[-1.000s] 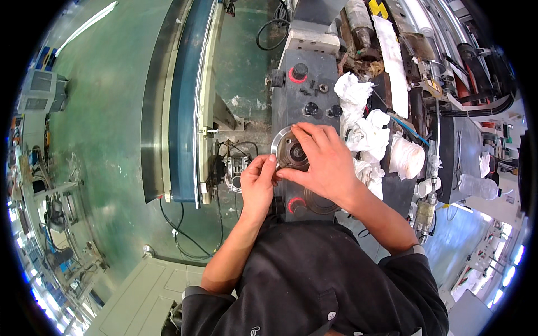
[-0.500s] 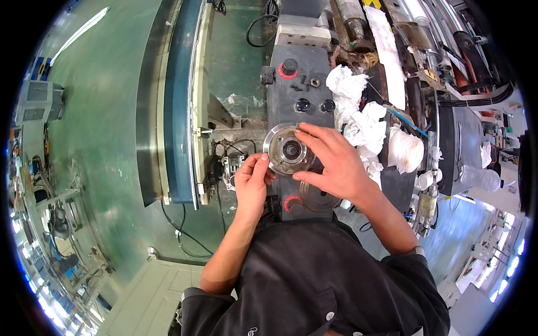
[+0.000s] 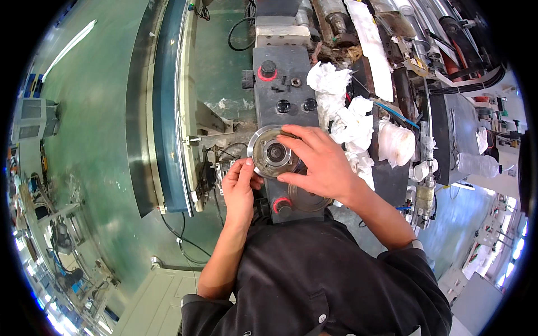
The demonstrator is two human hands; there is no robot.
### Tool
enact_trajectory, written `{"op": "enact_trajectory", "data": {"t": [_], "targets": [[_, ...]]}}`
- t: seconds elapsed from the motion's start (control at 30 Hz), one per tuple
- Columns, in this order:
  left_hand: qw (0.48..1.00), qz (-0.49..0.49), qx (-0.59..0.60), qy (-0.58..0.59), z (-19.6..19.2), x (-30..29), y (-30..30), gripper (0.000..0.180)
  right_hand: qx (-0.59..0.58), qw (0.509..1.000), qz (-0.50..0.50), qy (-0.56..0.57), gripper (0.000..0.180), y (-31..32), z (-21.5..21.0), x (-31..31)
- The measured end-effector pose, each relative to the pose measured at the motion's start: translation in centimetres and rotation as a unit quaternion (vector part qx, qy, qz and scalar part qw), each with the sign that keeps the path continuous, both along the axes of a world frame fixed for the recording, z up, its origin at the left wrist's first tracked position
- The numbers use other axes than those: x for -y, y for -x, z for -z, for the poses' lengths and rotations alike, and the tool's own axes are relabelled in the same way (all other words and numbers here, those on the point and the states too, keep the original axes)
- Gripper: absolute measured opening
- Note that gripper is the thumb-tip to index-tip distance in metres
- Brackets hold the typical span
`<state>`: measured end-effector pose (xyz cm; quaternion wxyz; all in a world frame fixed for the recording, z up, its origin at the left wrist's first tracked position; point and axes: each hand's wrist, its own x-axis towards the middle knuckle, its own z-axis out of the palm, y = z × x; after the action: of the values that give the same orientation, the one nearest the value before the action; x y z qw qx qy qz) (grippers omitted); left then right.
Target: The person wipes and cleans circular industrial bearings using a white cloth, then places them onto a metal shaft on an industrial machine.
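Observation:
A round metal flange (image 3: 259, 148) with a bearing (image 3: 276, 151) at its centre sits over a long dark grey metal block (image 3: 268, 116). My left hand (image 3: 239, 187) pinches the flange's lower left rim between thumb and bent fingers. Curved around the right side of the flange is my right hand (image 3: 325, 165), its fingertips on the upper rim and its thumb by the lower one. A second, larger disc (image 3: 305, 200) lies on the block nearer to me, partly covered by the flange and my right hand.
On the block's far part are a nut (image 3: 295, 82), several small screws (image 3: 277, 89) and black knobs (image 3: 283, 106). White rags (image 3: 353, 123) and a white roll (image 3: 396, 143) lie to the right. A long machine with a blue bed (image 3: 171, 112) runs along the left.
The whole view has shifted, so the scene sits further left in the picture. Both hands keep the same hold on the flange, with no clear turning of it.

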<state>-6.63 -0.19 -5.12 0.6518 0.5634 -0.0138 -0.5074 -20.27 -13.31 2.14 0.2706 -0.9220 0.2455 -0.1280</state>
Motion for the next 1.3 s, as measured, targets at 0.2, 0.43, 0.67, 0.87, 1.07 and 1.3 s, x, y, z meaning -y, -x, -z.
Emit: {"op": "enact_trajectory", "data": {"t": [0.2,0.43,0.67,0.87,1.07,1.3], "targets": [[1.0,0.0,-0.003,0.013,0.2,0.0,0.0,0.019,0.001,1.0,0.005,0.003,0.059,0.0,0.1,-0.1],[1.0,-0.001,0.001,0.014,0.3,0.0,0.0,0.019,0.004,1.0,0.01,0.005,0.058,-0.1,0.1,-0.2],[1.0,-0.003,0.002,0.011,0.1,0.0,0.0,0.019,0.0,1.0,0.013,0.008,0.058,-0.1,0.0,-0.2],[1.0,-0.004,-0.007,0.007,0.1,0.1,0.0,0.019,-0.003,1.0,0.019,0.003,0.059,-0.1,0.0,-0.3],[1.0,-0.004,-0.009,-0.006,0.0,0.1,0.2,0.02,-0.016,0.995,0.051,-0.083,0.063,1.0,-0.9,0.6],[1.0,-0.005,-0.015,-0.013,-0.4,0.1,0.2,0.019,0.005,0.998,0.016,-0.068,0.062,1.5,-0.1,1.3]]}}
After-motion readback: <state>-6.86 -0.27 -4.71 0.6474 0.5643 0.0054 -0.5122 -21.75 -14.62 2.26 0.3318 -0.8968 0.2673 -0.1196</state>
